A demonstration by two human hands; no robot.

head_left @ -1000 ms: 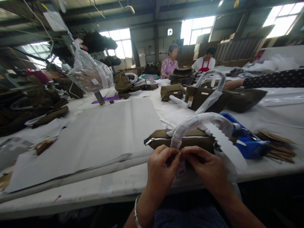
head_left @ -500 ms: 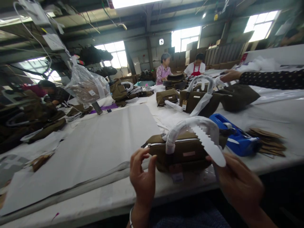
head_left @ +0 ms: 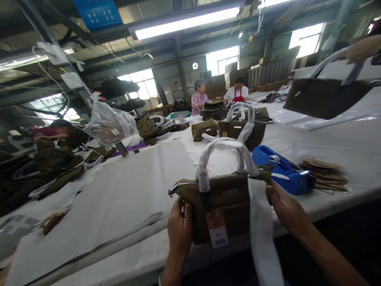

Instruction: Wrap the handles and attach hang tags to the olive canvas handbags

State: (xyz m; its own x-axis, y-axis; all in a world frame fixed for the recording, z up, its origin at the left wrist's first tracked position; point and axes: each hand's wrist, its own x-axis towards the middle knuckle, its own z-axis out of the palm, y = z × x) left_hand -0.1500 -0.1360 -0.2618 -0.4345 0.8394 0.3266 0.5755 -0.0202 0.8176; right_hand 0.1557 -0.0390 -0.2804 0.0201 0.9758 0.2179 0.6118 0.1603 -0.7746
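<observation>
An olive-brown handbag (head_left: pixel 226 202) stands upright at the table's front edge, its two handles (head_left: pixel 208 155) wrapped in white. My left hand (head_left: pixel 180 226) grips the bag's left end, thumb on the front and fingers partly hidden. My right hand (head_left: pixel 284 204) holds the right end, its fingers mostly behind the bag. A brown and white tag (head_left: pixel 217 230) hangs on the bag's front. From the right handle a long white strip (head_left: pixel 263 234) hangs down past the table edge, beside my right hand.
Behind the bag lie a blue tape dispenser (head_left: pixel 279 171) and a stack of brown tags (head_left: pixel 323 174). More olive bags (head_left: pixel 242 131) stand farther back. At right, another person's hand (head_left: pixel 364 49) holds up a bag (head_left: pixel 330 97). Two people (head_left: pixel 199 97) work across the table.
My left hand has closed on the bag's left end. The white strip now hangs down instead of sticking out over the bag. The other person's hand has lifted a bag at right.
</observation>
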